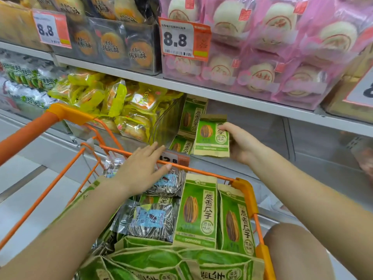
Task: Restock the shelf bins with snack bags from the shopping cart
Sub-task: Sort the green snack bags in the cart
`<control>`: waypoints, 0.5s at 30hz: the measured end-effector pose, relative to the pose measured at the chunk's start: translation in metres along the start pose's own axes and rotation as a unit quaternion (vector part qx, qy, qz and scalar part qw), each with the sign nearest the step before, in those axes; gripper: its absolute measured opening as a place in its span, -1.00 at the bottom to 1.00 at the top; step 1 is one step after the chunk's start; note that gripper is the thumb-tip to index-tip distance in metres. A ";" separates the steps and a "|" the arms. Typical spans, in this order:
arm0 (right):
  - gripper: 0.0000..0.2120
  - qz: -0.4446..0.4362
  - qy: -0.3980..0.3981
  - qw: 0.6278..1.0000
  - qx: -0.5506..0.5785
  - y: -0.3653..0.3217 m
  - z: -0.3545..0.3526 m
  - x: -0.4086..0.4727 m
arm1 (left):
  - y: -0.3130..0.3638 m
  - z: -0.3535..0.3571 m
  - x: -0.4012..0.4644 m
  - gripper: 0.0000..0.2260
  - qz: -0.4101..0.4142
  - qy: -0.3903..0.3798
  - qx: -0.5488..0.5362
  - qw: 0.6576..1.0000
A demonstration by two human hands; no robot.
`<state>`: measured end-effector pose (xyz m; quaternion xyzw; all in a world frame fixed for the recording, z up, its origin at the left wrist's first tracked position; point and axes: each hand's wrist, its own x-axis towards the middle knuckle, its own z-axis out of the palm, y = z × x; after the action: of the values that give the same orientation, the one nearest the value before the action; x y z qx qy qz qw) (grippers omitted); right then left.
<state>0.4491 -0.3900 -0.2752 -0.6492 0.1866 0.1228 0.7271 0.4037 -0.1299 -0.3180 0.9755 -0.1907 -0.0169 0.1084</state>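
Step in hand: seating one green seed bag (212,136) into the clear bin (167,120) on the lower shelf. My right hand (241,143) grips the bag by its right edge, thumb on the front, fingers behind; the bag is upright, label facing me, just in front of the bin mouth.

To do it well, I judge: keep the bag vertical, slide it in against the bags already standing in the bin (191,118), label out, bottom edge landing behind the bin's front lip. One bag lies flat low in the bin (180,145); avoid pushing the new one onto it or it will lean.

Left hand (142,168) is open, fingers straight, over the cart's (245,190) far rim, close to the bin's front corner. It holds nothing. I cannot tell whether it touches the rim.

Remaining stock: green bags standing in the cart (196,211) below my right hand, with silver bags (149,221) beneath the left.
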 end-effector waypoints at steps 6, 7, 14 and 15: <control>-0.71 -0.051 0.047 0.997 0.021 0.005 0.052 0.042 | 0.000 0.011 -0.002 -0.19 0.001 0.028 0.029 0.999; -0.57 -0.076 0.067 0.995 -0.009 0.008 0.056 0.048 | 0.000 0.012 -0.002 -0.20 0.000 0.032 0.031 0.999; -0.64 -0.016 0.022 0.982 -0.186 0.029 0.059 0.067 | -0.004 0.020 -0.001 -0.26 0.001 0.061 0.028 0.998; -0.63 -0.006 0.018 0.980 -0.198 0.029 0.056 0.069 | -0.004 0.020 -0.001 -0.27 0.001 0.065 0.026 0.998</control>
<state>0.5048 -0.3347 -0.3262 -0.7836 0.1677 0.1415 0.5813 0.4022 -0.1302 -0.3388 0.9767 -0.1849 0.0520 0.0953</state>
